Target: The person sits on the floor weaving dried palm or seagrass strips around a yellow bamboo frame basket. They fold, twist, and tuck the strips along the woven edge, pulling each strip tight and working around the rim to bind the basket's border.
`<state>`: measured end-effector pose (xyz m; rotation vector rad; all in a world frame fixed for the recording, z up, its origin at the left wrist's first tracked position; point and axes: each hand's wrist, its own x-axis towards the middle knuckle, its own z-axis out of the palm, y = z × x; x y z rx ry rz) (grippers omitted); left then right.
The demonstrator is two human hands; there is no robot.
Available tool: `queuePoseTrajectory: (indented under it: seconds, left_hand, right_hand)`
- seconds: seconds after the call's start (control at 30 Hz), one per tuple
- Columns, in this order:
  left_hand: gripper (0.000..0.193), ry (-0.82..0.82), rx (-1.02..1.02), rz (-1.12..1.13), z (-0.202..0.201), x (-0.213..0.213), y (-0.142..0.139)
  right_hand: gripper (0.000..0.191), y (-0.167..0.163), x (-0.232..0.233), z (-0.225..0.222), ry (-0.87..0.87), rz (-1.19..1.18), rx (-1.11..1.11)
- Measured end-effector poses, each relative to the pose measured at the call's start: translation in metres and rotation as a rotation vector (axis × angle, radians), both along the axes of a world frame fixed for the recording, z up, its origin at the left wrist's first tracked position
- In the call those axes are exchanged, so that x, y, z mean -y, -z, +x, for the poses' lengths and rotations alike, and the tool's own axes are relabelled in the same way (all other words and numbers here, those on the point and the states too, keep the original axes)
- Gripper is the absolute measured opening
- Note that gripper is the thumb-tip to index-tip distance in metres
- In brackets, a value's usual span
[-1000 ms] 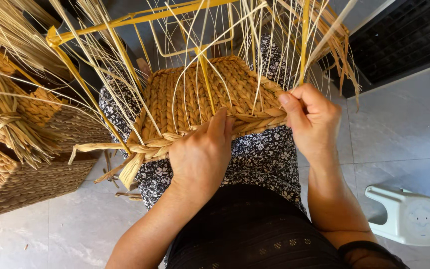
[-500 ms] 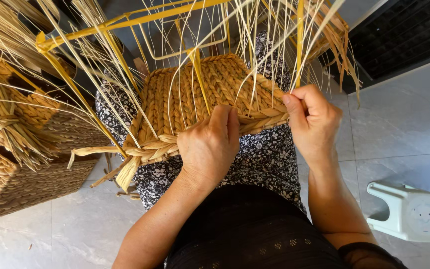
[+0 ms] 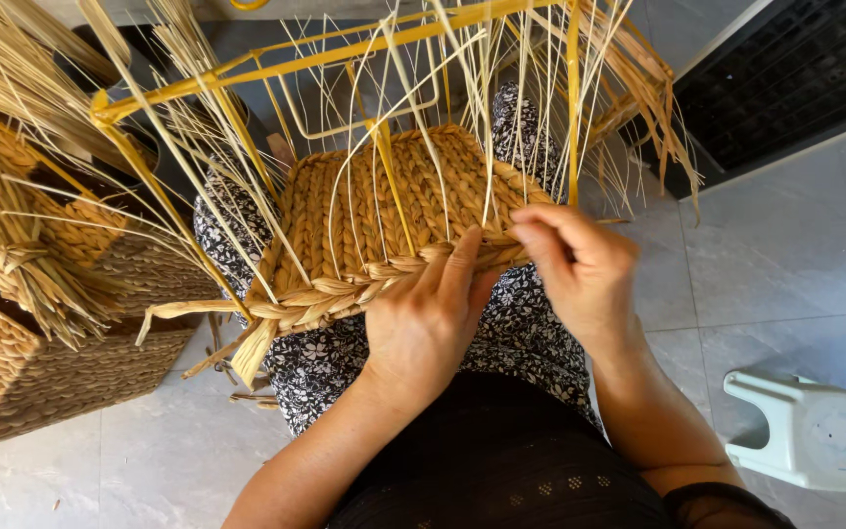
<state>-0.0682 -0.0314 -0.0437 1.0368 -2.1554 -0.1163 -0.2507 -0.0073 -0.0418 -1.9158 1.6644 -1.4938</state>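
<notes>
A half-woven straw basket (image 3: 384, 206) rests on my lap, built on a yellow wire frame (image 3: 345, 54) with many thin upright straws standing out of it. A thick braided straw rope (image 3: 345, 292) runs along the near edge of the woven base. My left hand (image 3: 423, 318) presses on that braid, fingers laid over it. Just right of it, my right hand (image 3: 580, 269) pinches the braid's end at the basket's near right corner.
Finished woven baskets (image 3: 41, 362) with bundles of loose straw (image 3: 12, 118) stand at the left. A small white plastic stool (image 3: 810, 431) sits on the grey floor tiles at the lower right. A dark grated mat (image 3: 785, 78) lies at the upper right.
The basket has shifted slightly to the right and nearer. My left hand slid a little right along the braid, and my right hand stays pinching its end.
</notes>
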Motion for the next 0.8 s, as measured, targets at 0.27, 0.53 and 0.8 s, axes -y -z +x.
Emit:
queuePoseTrajectory:
  seconds: [0.27, 0.53, 0.8]
  left_hand:
    - [0.042, 0.016, 0.002, -0.016, 0.005, -0.004, 0.005]
    - [0.030, 0.139, -0.290, -0.032, 0.082, -0.026, 0.012]
    - [0.025, -0.358, -0.149, -0.008, 0.160, -0.039, 0.005]
  right_hand:
    - [0.006, 0.010, 0.009, 0.013, 0.122, 0.148, -0.098]
    - [0.005, 0.017, 0.000, 0.006, -0.112, -0.004, 0.171]
    - [0.014, -0.007, 0.008, 0.074, -0.471, 0.043, -0.016]
